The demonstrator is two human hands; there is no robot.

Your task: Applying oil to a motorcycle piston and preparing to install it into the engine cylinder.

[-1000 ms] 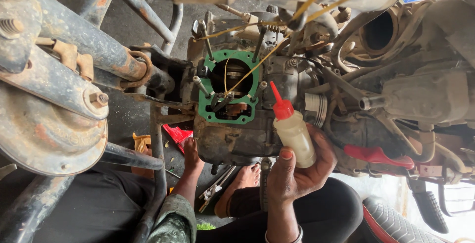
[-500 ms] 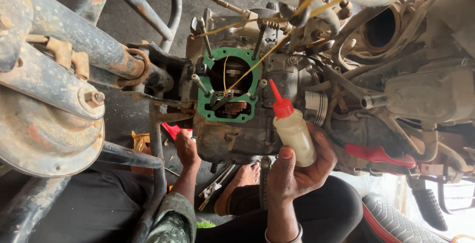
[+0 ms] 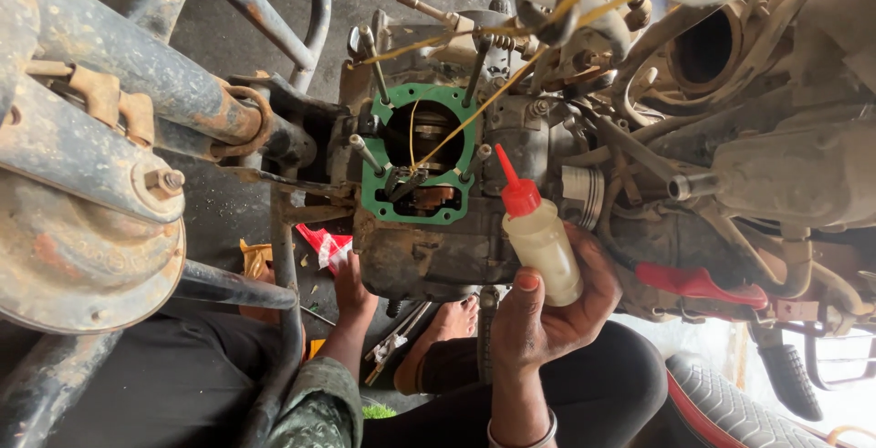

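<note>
Left hand (image 3: 351, 286) has crept under engine; bottle (image 3: 540, 238) seems part-full

Support surface — dark, gritty concrete floor (image 3: 233, 206). Lying directly on it: long metal hand tools (image 3: 394, 338) and a red-and-white rag (image 3: 326, 247) — beneath the engine.

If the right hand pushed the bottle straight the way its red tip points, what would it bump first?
Probably the stud at the green gasket corner on the engine; the right hand aims the bottle there, though depth is unclear.
</note>
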